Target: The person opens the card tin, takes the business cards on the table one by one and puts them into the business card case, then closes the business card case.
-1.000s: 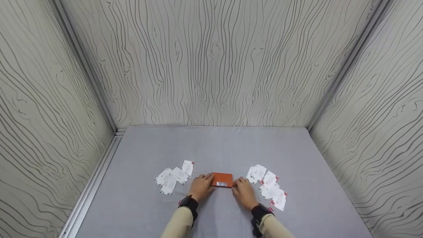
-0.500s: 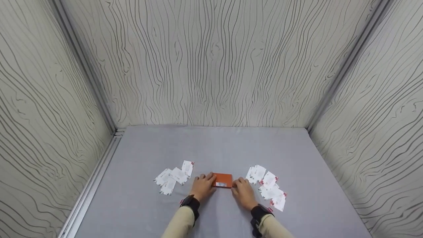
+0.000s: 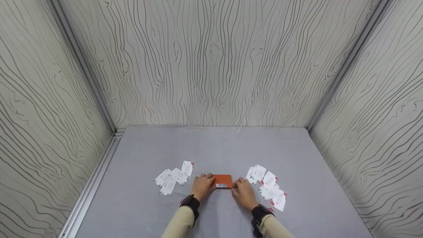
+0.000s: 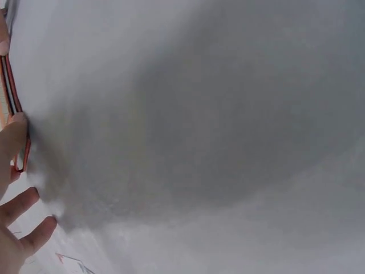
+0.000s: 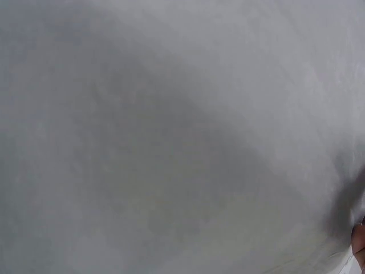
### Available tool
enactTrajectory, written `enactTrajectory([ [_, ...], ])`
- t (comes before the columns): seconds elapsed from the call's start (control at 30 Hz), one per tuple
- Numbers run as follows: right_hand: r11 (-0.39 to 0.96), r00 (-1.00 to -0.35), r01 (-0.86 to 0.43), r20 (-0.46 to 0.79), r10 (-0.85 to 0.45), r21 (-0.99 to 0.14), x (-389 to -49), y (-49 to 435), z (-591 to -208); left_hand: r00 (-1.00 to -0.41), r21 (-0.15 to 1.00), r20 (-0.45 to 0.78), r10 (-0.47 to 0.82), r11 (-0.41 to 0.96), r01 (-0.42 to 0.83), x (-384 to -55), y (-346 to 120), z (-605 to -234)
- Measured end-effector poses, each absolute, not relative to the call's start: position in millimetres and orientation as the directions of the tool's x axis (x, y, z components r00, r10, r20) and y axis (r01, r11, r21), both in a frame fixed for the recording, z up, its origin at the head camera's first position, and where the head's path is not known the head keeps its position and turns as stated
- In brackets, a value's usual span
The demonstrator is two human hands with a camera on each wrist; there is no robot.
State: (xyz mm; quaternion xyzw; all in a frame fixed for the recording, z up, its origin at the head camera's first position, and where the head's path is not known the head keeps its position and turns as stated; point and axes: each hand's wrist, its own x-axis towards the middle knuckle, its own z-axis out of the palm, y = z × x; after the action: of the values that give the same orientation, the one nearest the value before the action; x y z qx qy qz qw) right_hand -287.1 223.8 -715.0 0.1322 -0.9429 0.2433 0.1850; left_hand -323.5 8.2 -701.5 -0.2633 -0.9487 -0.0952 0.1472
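A flat orange case (image 3: 223, 179) with a silvery label at its near edge lies between both hands at the table's middle front. My left hand (image 3: 201, 189) grips its left end, with fingers over the top and the thumb at the near edge. At the right end, my right hand (image 3: 244, 194) pinches the corner with curled fingers. The left wrist view shows the case's layered orange-and-dark edge (image 4: 9, 85) beside the left thumb (image 4: 14, 137). Only a bit of a right finger (image 5: 358, 242) appears in the right wrist view; the case is hidden there.
White printed cards with floral corners lie in two loose groups: left cards (image 3: 168, 185) beside the left hand, right cards (image 3: 269, 178) beside the right. A grey cloth covers the table (image 3: 218, 145). Wood-patterned walls (image 3: 211, 66) enclose the back and sides.
The orange case has shifted very slightly toward the person, its tilt changing a little. My left hand has edged slightly right; the right hand is almost still.
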Motion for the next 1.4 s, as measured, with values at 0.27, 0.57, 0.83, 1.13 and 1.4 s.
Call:
enactTrajectory([
  [0.27,0.857,-0.903,-0.331,0.396,-0.166,-0.394,-287,225,-713,-0.799,0.050,0.350,0.489,0.842,0.537,-322,11,-701],
  [0.57,0.857,-0.900,-0.342,0.395,-0.182,-0.386,-290,227,-710,-0.798,0.002,0.324,0.508,0.843,0.537,-322,12,-696],
  [0.83,0.848,-0.877,-0.381,0.435,-0.205,-0.368,-293,227,-713,-0.816,0.128,0.337,0.469,0.836,0.533,-323,10,-687],
  [1.13,0.847,-0.876,-0.381,0.438,-0.202,-0.372,-290,225,-716,-0.860,0.395,0.389,0.330,0.784,0.480,-324,17,-689],
  [1.4,0.849,-0.885,-0.368,0.422,-0.195,-0.379,-288,222,-715,-0.843,0.409,0.459,0.281,0.776,0.481,-330,22,-689],
])
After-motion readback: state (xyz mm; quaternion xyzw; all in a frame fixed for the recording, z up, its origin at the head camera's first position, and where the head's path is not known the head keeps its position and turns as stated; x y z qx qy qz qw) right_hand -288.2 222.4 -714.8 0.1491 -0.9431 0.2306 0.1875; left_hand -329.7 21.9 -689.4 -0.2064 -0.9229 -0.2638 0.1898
